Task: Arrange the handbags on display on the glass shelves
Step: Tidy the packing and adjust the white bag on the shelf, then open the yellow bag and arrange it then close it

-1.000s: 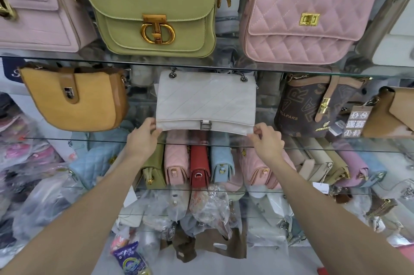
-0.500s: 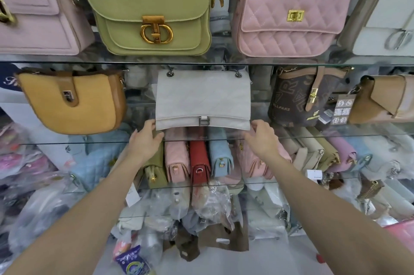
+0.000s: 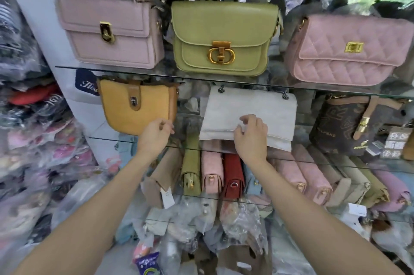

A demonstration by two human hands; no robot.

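Note:
A white quilted handbag with chain rings stands on the middle glass shelf. My right hand is in front of its lower flap, fingers loosely curled and gripping nothing. My left hand hovers to the left, by the lower right corner of a yellow saddle bag, and is empty too. On the top glass shelf stand a lilac bag, a green bag and a pink quilted bag.
A brown monogram bucket bag with hang tags stands right of the white bag. Below, a row of small bags, one of them red, stands upright on a lower shelf. Plastic-wrapped stock is piled at the left and underneath.
Both hands have let go of the white bag's lower corners. My left hand moved left toward the yellow bag; my right hand moved to the middle of the flap. The view shifted up and left.

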